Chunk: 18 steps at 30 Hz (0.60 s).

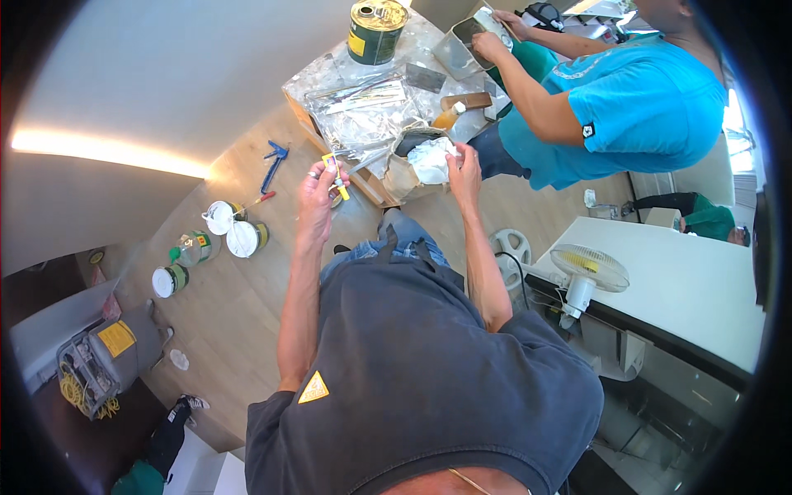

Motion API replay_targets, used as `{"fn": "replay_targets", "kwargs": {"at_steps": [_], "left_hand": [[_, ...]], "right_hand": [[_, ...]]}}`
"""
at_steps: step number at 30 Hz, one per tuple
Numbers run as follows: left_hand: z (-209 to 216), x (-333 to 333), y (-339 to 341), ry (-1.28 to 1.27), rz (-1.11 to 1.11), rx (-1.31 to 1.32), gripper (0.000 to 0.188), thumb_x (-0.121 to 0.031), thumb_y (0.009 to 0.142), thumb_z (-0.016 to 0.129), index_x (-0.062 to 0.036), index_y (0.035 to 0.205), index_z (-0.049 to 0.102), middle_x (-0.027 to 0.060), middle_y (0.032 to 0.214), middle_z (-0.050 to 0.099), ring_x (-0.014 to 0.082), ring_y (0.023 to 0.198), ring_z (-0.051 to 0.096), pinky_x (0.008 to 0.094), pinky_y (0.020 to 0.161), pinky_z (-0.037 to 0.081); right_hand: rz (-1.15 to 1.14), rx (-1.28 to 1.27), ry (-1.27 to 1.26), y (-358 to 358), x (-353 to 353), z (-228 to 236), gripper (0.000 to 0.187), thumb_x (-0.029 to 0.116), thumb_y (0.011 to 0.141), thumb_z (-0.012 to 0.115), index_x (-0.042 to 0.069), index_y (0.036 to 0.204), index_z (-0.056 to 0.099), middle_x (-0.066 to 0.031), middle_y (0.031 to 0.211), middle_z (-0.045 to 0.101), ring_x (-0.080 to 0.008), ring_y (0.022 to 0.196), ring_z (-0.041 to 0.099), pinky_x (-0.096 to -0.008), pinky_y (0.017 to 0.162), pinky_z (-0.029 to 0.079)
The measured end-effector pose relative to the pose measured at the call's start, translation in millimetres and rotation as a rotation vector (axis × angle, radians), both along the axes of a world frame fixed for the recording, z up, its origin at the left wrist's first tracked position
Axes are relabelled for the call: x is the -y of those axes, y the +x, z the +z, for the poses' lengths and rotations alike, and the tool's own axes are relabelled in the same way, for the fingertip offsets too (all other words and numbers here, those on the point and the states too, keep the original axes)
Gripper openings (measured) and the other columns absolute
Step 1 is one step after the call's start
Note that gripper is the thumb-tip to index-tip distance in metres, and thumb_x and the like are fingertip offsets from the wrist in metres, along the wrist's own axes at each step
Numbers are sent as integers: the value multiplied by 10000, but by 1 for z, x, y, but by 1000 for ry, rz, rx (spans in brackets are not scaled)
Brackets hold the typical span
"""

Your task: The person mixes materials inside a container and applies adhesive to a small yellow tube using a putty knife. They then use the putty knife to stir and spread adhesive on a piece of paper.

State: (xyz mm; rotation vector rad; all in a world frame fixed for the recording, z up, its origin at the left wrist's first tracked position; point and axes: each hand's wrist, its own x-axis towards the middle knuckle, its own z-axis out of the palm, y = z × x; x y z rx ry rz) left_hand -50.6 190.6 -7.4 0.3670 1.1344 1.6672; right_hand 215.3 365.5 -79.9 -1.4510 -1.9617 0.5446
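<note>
My left hand [317, 191] is closed around a slim yellow tool [342, 190], whose exact kind is too small to make out. Near its fingers a long pale grey strip [368, 160] reaches toward a beige bag [402, 180]. A crumpled white sheet [432, 160], cloth or paper, lies at the mouth of this bag. The fingers of my right hand [465, 172] pinch the sheet's right edge. The bag stands against the near side of a worktable [301, 82] covered with clear plastic.
Left on the floor are a blue caulking gun [273, 165], white-lidded cans [242, 239] and a bottle [195, 247]. A co-worker in a blue shirt [643, 99] handles a metal container [456, 51] beyond the table. A fan [587, 272] stands right, beside a white counter [676, 285].
</note>
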Motion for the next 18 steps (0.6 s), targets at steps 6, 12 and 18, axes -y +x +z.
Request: {"fn": "replay_targets", "kwargs": {"at_steps": [6,12,18], "left_hand": [[-16,-40,31,-167,-108,-103,180,-267,988,591,-96,1041,608,-1,887,637,85,838,589,255,782,460],[-52,-52,65,-353,-179,-207,185,-253,990,592,-76,1032,627,-2,886,644,78,828,584,251,760,452],[-50,-72,96,-287,-480,-730,229,-217,965,598,-17,1076,615,93,1227,613,207,938,658,336,781,528]], "right_hand": [[44,186,-190,1,-35,-44,512,71,818,673,53,1298,497,-170,1155,591,-332,1046,580,-425,887,465],[93,-100,-241,17,-41,-56,335,-1,829,613,24,1161,583,-152,1052,622,-288,917,600,-399,827,479],[149,-279,-436,16,-66,-4,260,27,873,557,8,1127,607,-132,1024,635,-228,830,598,-357,772,483]]}}
